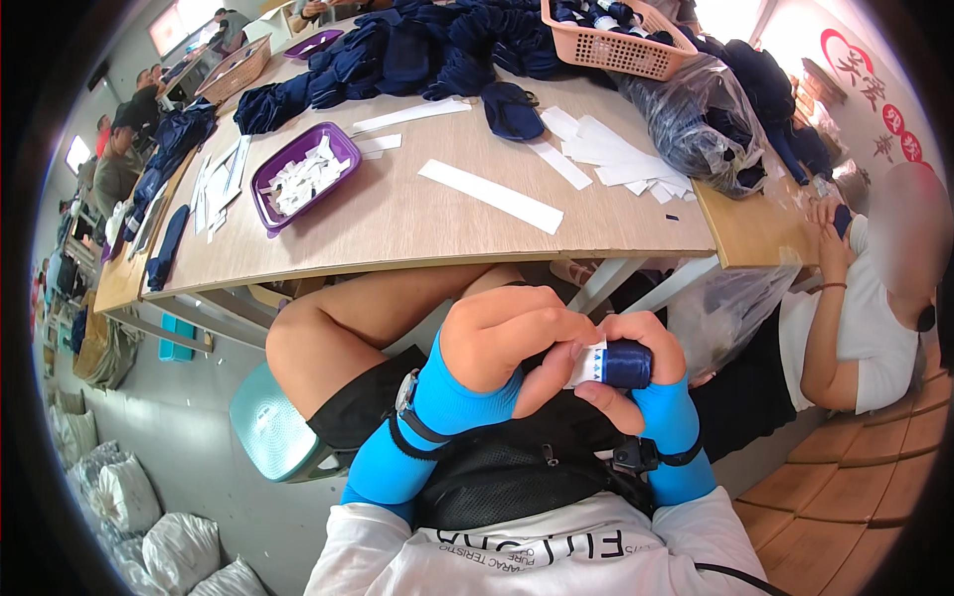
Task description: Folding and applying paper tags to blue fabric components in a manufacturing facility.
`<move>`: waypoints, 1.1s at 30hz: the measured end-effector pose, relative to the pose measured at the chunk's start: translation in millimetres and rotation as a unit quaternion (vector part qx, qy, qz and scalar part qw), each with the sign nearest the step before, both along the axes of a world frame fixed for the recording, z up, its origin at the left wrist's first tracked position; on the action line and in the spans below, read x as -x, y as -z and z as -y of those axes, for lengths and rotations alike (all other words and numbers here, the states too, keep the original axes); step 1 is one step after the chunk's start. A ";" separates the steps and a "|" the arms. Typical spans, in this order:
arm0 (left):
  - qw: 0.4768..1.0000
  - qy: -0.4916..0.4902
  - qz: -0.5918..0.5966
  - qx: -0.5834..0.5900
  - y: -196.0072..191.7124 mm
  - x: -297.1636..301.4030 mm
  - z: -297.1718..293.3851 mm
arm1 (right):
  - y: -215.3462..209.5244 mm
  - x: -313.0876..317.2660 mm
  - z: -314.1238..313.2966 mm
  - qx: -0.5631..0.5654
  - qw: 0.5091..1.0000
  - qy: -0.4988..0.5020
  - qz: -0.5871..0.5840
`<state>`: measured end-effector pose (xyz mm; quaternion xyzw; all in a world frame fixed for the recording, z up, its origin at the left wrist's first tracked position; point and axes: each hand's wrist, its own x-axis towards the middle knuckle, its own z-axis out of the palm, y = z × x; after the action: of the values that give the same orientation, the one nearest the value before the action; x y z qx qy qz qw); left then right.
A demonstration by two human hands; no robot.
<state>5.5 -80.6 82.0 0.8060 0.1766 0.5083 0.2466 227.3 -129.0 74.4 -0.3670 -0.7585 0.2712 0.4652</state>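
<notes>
Above my lap I hold a small roll of shiny navy fabric [628, 365] between both hands. A white paper band [588, 366] with a blue printed edge wraps one end of it. My left hand [512, 333] pinches the banded end between thumb and fingers. Curled around the navy end is my right hand [656, 348], its thumb below and fingers above. Beyond them on the table lie a long white paper strip [492, 196], a pile of white strips [611, 154] and a flat navy fabric piece [512, 111].
A purple tray [348, 159] holds white paper bits. Navy garments [397, 65] are heaped at the table's back, near a pink basket [636, 62] of banded rolls. A clear plastic bag [701, 119] sits at the right. Another person [845, 328] sits to my right, beside cardboard boxes [845, 487].
</notes>
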 end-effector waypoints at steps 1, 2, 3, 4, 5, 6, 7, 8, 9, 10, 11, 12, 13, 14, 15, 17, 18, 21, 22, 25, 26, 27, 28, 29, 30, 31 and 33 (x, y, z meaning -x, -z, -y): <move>1.000 -0.004 0.001 0.007 -0.7 -0.3 0.2 | 1.1 -0.4 0.1 -0.001 1.000 0.000 0.001; 1.000 -0.004 0.002 0.006 -1.6 -0.4 0.4 | 3.9 -1.2 0.0 0.004 1.000 0.003 -0.004; 1.000 0.009 0.013 0.017 -2.2 -0.8 0.5 | 6.9 -1.9 0.0 0.009 1.000 0.005 -0.009; 0.999 0.022 0.024 0.027 -3.0 -1.0 0.7 | 9.0 -1.9 0.5 0.009 1.000 0.005 -0.009; 0.999 0.021 0.025 0.027 -4.4 -1.0 1.0 | 10.9 -1.8 1.2 0.017 1.000 0.014 -0.019; 0.999 0.017 0.018 0.025 -6.7 -0.6 1.6 | 12.2 -1.5 1.7 0.024 0.999 0.024 -0.029; 1.000 0.014 0.011 0.024 -8.6 -0.3 2.2 | 13.6 -1.7 1.7 0.024 0.999 0.024 -0.030; 1.000 0.013 0.011 0.024 -9.5 -0.6 3.5 | 15.1 -2.1 1.7 0.032 0.999 0.020 -0.033; 1.000 0.006 0.009 0.030 -9.4 -1.9 5.4 | 16.0 -2.8 1.8 0.041 0.998 0.018 -0.037; 0.999 -0.002 0.006 0.036 -9.6 -2.9 6.5 | 16.1 -2.5 1.8 0.042 0.998 0.019 -0.037; 0.999 -0.001 0.006 0.036 -10.7 -2.9 6.2 | 16.3 -1.7 1.4 0.029 0.999 0.021 -0.038; 1.000 -0.011 -0.012 0.017 -12.1 -2.4 5.5 | 16.3 -1.4 1.1 0.017 0.999 0.023 -0.039; 0.999 -0.021 -0.030 -0.002 -13.0 -1.9 5.1 | 16.3 -2.0 0.9 0.017 0.999 0.023 -0.039; 0.999 -0.020 -0.030 -0.002 -12.5 -1.1 6.6 | 16.4 -2.8 0.7 0.013 0.999 0.021 -0.029; 0.998 -0.027 -0.044 0.018 -11.6 0.2 10.0 | 16.4 -3.0 0.6 0.008 1.000 0.018 -0.019; 0.997 -0.034 -0.059 0.038 -12.1 0.7 12.5 | 15.2 -2.6 -0.3 0.003 1.000 0.015 -0.015; 0.997 -0.044 -0.058 0.014 -12.9 0.2 13.1 | 14.8 -2.4 -0.4 -0.003 1.000 0.012 -0.011; 0.996 -0.060 -0.056 -0.044 -12.0 -1.4 10.0 | 15.5 -2.2 -0.2 -0.002 1.000 0.014 -0.008; 0.993 -0.066 -0.055 -0.080 -11.5 -1.5 8.8 | 15.4 -1.6 -0.3 -0.002 1.000 0.014 -0.007; 0.987 -0.075 -0.059 -0.129 -11.8 -1.4 8.3 | 14.3 -0.6 -1.0 -0.019 1.000 0.016 -0.013; 0.987 -0.076 -0.057 -0.130 -10.7 -2.0 8.3 | 14.3 -0.8 -0.3 -0.009 1.000 0.014 -0.021; 0.983 -0.087 -0.046 -0.155 -8.1 -3.2 8.3 | 14.3 -0.9 0.1 0.000 1.000 0.012 -0.027; 0.978 -0.098 -0.034 -0.180 -5.5 -4.5 7.9 | 14.1 -1.1 0.1 -0.002 1.000 0.012 -0.025; 0.978 -0.099 -0.032 -0.182 -2.6 -6.2 7.0 | 13.9 -1.4 0.0 -0.003 1.000 0.009 -0.029; 0.975 -0.108 -0.019 -0.195 0.1 -7.5 7.0 | 13.6 -1.2 -0.1 -0.002 0.999 0.005 -0.033; 0.971 -0.117 -0.007 -0.208 1.2 -8.1 7.3 | 13.2 -1.1 -0.5 -0.004 0.999 0.003 -0.031; 0.972 -0.115 0.000 -0.203 0.8 -8.1 8.5 | 12.5 -1.4 -1.3 -0.016 0.999 -0.004 -0.038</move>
<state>13.7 -89.2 81.2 0.8137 0.1613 0.5582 0.0174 228.7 -127.7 61.9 -0.3458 -0.7462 0.2743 0.4985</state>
